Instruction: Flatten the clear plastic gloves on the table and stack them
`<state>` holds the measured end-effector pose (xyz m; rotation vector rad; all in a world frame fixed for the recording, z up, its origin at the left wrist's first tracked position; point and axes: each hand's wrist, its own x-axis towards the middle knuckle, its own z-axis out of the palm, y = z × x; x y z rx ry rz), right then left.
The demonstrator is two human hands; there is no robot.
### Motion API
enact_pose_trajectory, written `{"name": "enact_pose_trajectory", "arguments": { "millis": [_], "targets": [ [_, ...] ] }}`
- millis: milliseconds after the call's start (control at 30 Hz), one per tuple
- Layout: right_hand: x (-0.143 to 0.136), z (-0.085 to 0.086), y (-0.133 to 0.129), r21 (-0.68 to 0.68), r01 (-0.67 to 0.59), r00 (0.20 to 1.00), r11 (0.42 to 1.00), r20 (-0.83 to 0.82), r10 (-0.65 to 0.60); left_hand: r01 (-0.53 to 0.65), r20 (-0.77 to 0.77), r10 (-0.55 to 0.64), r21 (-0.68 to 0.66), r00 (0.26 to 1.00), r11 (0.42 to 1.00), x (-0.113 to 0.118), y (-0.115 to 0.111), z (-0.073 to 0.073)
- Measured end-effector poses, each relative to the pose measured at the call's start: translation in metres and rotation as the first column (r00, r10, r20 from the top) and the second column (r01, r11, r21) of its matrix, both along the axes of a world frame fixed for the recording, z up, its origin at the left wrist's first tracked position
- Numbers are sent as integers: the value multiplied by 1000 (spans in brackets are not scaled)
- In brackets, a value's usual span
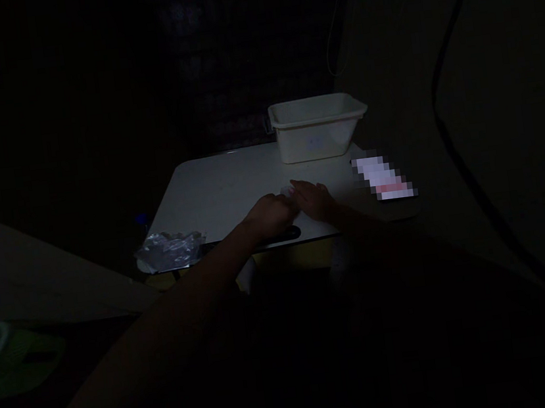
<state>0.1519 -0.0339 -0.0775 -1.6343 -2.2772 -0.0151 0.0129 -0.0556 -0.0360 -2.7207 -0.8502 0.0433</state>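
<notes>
In dim light, my left hand (272,214) is closed like a fist low over the white table (211,188). My right hand (314,200) meets it from the right, its fingers pressed together and pointing left. A small pale, thin-looking piece (286,190) shows at the fingertips between the two hands; its kind is too dark to make out. The hands hide most of whatever they hold. A dark slot (289,233) in the table's front edge lies just below my left hand.
A white plastic tub (317,140) stands at the back right of the table. A phone with a lit, blurred screen (383,178) lies at the right edge. Crumpled clear plastic (171,249) rests on the front left corner. A green basket (18,361) is at lower left.
</notes>
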Motion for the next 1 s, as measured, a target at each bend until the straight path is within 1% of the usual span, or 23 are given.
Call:
{"name": "enact_pose_trajectory", "arguments": {
  "millis": [100, 233, 467, 667, 800, 900, 1000],
  "targets": [
    [0, 0, 0, 1, -2, 1000, 1000, -4, 2, 16, -25, -15, 30, 1000, 999, 0, 1, 0],
    [0, 0, -1, 5, -6, 1000, 1000, -9, 6, 23, -31, -22, 27, 999, 999, 1, 1, -3],
    [1, -2, 2, 0, -16, 1000, 1000, -2, 16, -15, 13, 15, -45, 1000, 999, 0, 2, -4],
    [3, -3, 2, 3, -26, 998, 1000, 61, 26, -79, 30, 80, -12, 996, 997, -4, 3, -2],
    [3, -2, 2, 0, -33, 996, 999, 82, 33, -113, -10, 112, -17, 994, 993, -5, 4, -2],
    [3, -1, 2, -19, -39, 995, 999, 92, 40, -119, -13, 118, -43, 993, 992, -3, 3, -1],
    [3, -1, 2, -24, -27, 996, 999, 80, 29, -115, -12, 115, -41, 993, 993, -1, 3, 0]
  ]
}}
